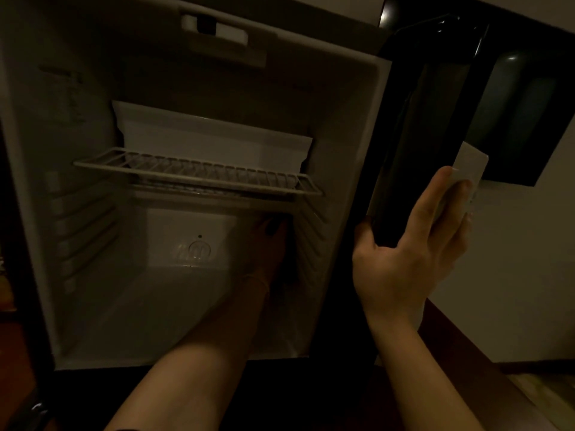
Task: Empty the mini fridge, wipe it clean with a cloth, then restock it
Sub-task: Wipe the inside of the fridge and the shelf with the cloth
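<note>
The mini fridge (93, 290) stands open, and I see no food or bottles inside it. A white wire shelf (199, 177) crosses its middle, with a white plastic box (214, 141) behind and above it. My left hand (269, 244) reaches deep under the shelf to the right inner wall. It is in shadow with something dark by its fingers, and I cannot tell what that is or whether the hand holds it. My right hand (410, 253) grips the edge of the open black fridge door (413, 129), thumb on the near side and fingers round the far side.
A white panel (469, 163) on the door sits under my right fingertips. The thermostat housing (217, 32) hangs from the fridge ceiling. Ribbed shelf rails (81, 219) line the side walls. A pale wall (529, 275) and wooden floor (541, 390) lie to the right.
</note>
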